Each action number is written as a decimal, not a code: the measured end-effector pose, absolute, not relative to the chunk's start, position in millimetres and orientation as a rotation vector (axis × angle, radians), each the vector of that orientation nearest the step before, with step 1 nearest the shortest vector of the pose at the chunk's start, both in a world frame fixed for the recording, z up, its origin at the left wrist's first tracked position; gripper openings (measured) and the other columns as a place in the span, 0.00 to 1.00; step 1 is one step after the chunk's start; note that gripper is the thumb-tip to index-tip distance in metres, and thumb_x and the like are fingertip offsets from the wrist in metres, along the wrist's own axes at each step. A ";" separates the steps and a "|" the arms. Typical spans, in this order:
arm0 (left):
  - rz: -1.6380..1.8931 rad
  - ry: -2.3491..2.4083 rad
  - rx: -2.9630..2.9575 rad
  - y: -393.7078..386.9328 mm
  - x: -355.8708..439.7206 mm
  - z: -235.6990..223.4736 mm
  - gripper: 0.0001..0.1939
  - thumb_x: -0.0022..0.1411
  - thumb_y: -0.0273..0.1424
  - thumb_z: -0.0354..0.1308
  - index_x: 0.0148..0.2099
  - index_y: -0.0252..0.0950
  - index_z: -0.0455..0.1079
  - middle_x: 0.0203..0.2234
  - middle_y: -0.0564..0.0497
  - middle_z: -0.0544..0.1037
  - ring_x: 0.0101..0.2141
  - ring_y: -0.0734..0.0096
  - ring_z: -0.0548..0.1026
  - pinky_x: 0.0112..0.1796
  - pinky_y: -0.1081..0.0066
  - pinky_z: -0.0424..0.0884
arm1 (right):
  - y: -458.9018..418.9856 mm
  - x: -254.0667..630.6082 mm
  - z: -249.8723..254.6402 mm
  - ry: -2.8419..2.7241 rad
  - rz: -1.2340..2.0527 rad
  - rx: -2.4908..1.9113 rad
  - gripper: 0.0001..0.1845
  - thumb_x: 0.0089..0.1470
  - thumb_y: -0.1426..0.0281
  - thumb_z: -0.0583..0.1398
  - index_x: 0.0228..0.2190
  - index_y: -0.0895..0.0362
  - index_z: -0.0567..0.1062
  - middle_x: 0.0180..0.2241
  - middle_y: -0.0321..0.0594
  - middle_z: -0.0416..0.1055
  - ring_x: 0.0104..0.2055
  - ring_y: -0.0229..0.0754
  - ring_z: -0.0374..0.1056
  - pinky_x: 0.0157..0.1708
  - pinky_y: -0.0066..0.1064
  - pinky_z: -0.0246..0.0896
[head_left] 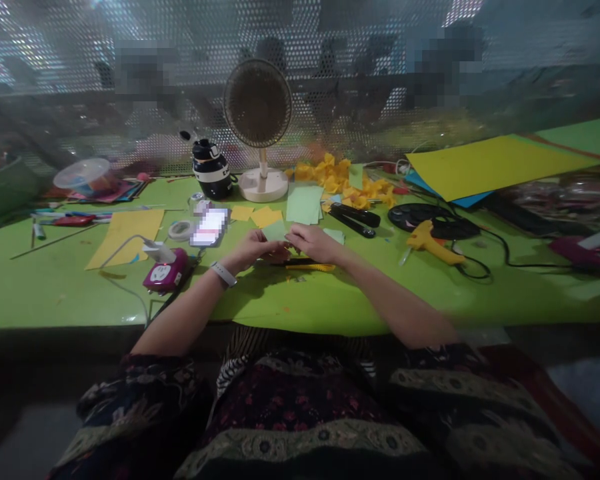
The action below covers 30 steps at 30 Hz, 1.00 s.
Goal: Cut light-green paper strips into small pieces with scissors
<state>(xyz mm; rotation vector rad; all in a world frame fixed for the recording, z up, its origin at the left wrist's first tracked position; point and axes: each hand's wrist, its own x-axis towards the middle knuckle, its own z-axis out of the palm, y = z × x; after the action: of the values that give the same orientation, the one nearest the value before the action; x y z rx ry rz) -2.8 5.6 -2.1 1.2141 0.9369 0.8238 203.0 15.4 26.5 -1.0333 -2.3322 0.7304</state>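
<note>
My left hand (261, 249) and my right hand (314, 243) meet above the front middle of the table, fingers bent and pinched close together. Whatever is between the fingertips is too small and dark to make out. A light green paper piece (275, 230) shows just behind the fingers of my left hand; I cannot tell whether it is held or lies on the table. Below the hands lies a yellow and black utility knife (310, 265). Beyond them are a stack of pale green paper squares (304, 203), yellow paper pieces (267, 217) and a black stapler (354, 219).
On the green table (260, 307) stand a fan (258, 103) and a dark bottle (211, 175). Yellow paper flowers (330, 177) are heaped behind. To the right lies a yellow glue gun (434, 243) with its cord; to the left, a purple power socket (165, 272), phone (210, 227) and tape roll (181, 230).
</note>
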 end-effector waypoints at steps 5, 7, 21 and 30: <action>0.796 0.937 1.225 8.5 -5.4 -1.2 0.14 0.51 0.34 0.74 0.34 0.28 0.79 0.30 0.38 0.84 0.32 0.61 0.84 0.38 0.65 0.81 | 17.0 203.6 28.6 -2.322 0.728 -1.074 0.14 0.66 0.65 0.53 0.27 0.54 0.64 0.26 0.36 0.68 0.31 0.39 0.62 0.34 0.30 0.53; 0.822 0.924 1.223 10.2 -8.1 -0.1 0.13 0.53 0.35 0.73 0.33 0.29 0.78 0.29 0.39 0.84 0.31 0.63 0.84 0.38 0.65 0.81 | 21.9 209.7 31.3 -2.258 0.790 -1.085 0.14 0.67 0.66 0.53 0.28 0.54 0.64 0.27 0.36 0.69 0.30 0.39 0.63 0.33 0.30 0.55; 1.000 0.930 1.234 10.9 -9.8 3.0 0.21 0.46 0.40 0.78 0.32 0.32 0.72 0.31 0.43 0.84 0.35 0.62 0.84 0.35 0.68 0.80 | 19.5 208.8 35.8 -2.076 1.100 -1.098 0.11 0.63 0.68 0.61 0.28 0.57 0.70 0.26 0.35 0.71 0.28 0.36 0.69 0.33 0.29 0.62; 0.985 0.919 1.331 12.8 -10.1 1.0 0.20 0.49 0.40 0.76 0.34 0.32 0.74 0.29 0.46 0.83 0.33 0.67 0.83 0.41 0.64 0.80 | 16.6 213.9 46.5 -1.987 1.293 -1.129 0.09 0.58 0.77 0.63 0.25 0.60 0.74 0.25 0.37 0.76 0.26 0.33 0.70 0.29 0.26 0.64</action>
<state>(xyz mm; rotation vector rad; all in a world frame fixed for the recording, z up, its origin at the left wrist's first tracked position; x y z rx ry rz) -10.1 12.8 1.0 1.3313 0.9191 0.9849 213.9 16.6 46.5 -1.1295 -1.9874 1.2926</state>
